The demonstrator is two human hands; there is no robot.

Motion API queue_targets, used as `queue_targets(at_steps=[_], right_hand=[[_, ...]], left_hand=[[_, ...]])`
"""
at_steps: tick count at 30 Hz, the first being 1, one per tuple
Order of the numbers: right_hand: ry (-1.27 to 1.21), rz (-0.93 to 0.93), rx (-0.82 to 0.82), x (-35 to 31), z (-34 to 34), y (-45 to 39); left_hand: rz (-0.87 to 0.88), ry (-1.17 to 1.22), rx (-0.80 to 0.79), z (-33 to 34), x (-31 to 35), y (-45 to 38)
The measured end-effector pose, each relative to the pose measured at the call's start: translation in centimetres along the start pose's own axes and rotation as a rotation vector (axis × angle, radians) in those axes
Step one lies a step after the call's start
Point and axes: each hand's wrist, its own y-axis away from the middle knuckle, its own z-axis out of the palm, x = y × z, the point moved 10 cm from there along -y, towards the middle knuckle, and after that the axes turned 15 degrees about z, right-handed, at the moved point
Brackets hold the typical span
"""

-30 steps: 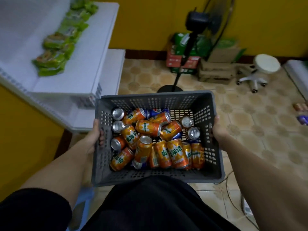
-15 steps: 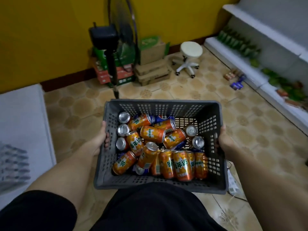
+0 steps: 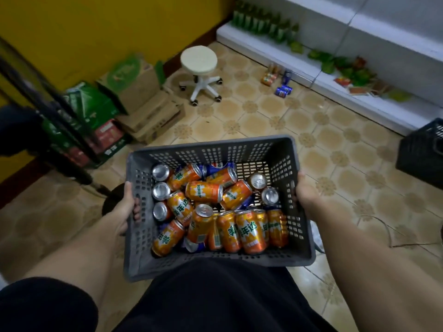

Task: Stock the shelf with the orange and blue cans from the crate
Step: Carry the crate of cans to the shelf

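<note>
Both hands, left hand (image 3: pixel 124 212) and right hand (image 3: pixel 303 191), grip the crate (image 3: pixel 211 149) by its side walls. Between them lie the orange cans (image 3: pixel 203 191) and blue cans (image 3: pixel 217 167), none shelved. Stocking looks barely begun; the shelf (image 3: pixel 359 97) stands well beyond the right hand.

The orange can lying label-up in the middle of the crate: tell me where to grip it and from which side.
Grip the orange can across its round body, coming straight down from above. It lies on its side on top of the pile inside the crate, so its label side is exposed, while neighbouring cans crowd both ends.
</note>
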Motion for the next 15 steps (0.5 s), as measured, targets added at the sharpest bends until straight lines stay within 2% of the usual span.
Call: queue_targets(at_steps=[5, 11, 15], right_hand=[[-0.006, -0.015, -0.026, -7.9, -2.6, -5.9], [0.017, -0.016, -0.016, -18.7, -7.5, -9.0], [0.024, -0.009, -0.045, -24.8, -8.5, -11.5]], left_hand=[[0.040, 0.011, -0.012, 5.9, 6.5, -6.1], [0.131, 0.037, -0.024, 12.4, 17.0, -10.3], [0.117, 0.051, -0.032, 15.4, 21.6, -14.5]])
